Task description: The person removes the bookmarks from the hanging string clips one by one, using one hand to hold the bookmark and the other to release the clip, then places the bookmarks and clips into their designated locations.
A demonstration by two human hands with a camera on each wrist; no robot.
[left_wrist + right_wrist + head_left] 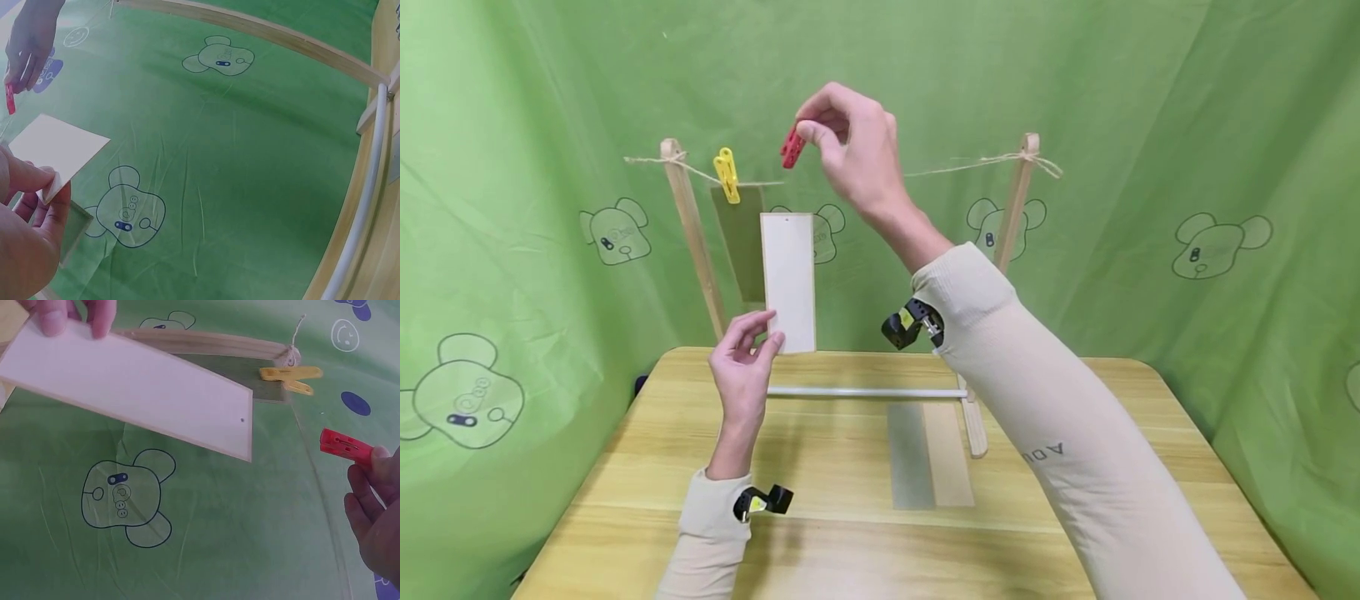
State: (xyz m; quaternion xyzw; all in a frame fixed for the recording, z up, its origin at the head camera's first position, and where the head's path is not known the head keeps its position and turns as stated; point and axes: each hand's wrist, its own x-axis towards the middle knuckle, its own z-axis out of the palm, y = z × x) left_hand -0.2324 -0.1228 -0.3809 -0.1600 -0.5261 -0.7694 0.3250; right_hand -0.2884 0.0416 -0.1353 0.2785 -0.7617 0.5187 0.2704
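Observation:
My left hand [747, 367] pinches a white rectangular card [790, 283] by its lower left edge. The card stands upright, its small hole near the top. Higher up, my right hand [857, 150] pinches a red clothespin [792, 148] between thumb and fingers, its jaws pointing down. A thin string [955, 169] runs behind both hands. To the left, a yellow clothespin [727, 175] grips the string and a dark olive card [741, 242] hanging from it. In the right wrist view the red clothespin [345, 447] is apart from the white card [134, 387].
Wooden posts [694, 242] hold the string's ends, with a white rod [865, 392] low between them. On the wooden table [820, 550] lie a grey card [912, 454] and a tan card [947, 454], side by side. Green curtain [1150, 108] surrounds the table.

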